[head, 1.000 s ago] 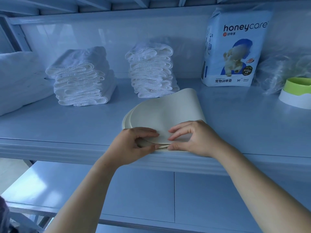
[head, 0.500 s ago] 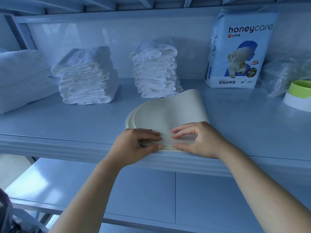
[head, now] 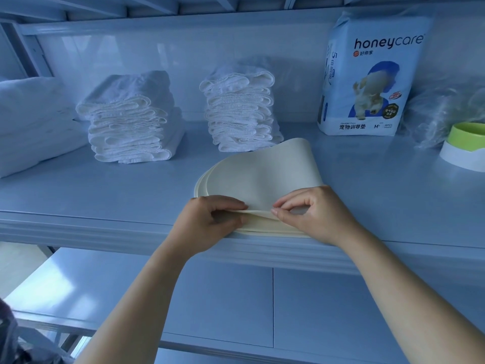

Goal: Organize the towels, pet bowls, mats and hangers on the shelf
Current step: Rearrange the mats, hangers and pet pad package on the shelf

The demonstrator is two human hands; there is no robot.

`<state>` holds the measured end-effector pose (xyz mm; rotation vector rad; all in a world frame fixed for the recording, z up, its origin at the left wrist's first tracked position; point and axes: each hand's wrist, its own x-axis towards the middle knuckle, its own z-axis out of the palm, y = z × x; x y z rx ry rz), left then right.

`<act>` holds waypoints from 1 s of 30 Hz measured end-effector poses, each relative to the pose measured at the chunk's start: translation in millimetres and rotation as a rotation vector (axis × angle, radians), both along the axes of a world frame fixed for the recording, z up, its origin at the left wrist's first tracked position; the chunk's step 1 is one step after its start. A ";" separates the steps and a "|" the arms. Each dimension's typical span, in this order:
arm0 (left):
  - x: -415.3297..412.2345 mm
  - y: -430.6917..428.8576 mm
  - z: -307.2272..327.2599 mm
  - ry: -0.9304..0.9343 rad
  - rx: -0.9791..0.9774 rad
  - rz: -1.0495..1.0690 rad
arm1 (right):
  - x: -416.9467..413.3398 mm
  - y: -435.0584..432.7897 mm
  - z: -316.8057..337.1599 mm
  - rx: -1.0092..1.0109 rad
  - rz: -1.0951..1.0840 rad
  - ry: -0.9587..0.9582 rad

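Observation:
A small stack of cream mats (head: 257, 177) lies at the front edge of the pale blue shelf (head: 105, 195), its far end curling upward. My left hand (head: 207, 222) and my right hand (head: 312, 214) both pinch the near edge of the top mat, lifted a little off the ones beneath. Two piles of folded white towels (head: 128, 122) (head: 240, 111) stand behind. A green and white pet bowl (head: 464, 145) sits at the far right.
A blue "honeycare" pad pack (head: 367, 82) stands at the back right beside crumpled clear plastic (head: 441, 111). A bulky white bundle (head: 29, 122) fills the left end. A lower shelf (head: 210, 298) lies below.
My fingers went from pressing flat on the mats to pinching the top mat's near edge and raising it slightly. The view shifted a little left.

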<state>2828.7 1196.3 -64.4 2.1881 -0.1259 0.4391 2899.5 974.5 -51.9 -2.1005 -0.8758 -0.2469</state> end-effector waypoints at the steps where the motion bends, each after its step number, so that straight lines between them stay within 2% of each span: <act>1: 0.6 -1.0 -0.6 -0.001 0.007 0.025 | 0.1 0.0 -0.1 0.008 0.003 -0.002; 7: -0.2 -4.8 -1.5 -0.063 0.113 0.120 | -1.9 -1.9 0.9 -0.032 0.028 -0.010; 14: -4.7 -6.0 -1.4 -0.163 0.149 0.102 | -2.5 -2.3 1.4 -0.028 0.032 -0.016; 19: -5.3 -3.8 0.6 -0.123 0.157 0.025 | -1.9 -1.9 0.5 -0.087 0.032 -0.064; 24: -3.9 -1.7 3.5 -0.088 0.202 -0.009 | -0.4 -3.4 14.0 -0.047 0.032 -0.103; 30: -3.0 -3.1 11.7 -0.063 0.274 -0.113 | 3.4 -24.3 27.3 -0.195 0.026 -0.106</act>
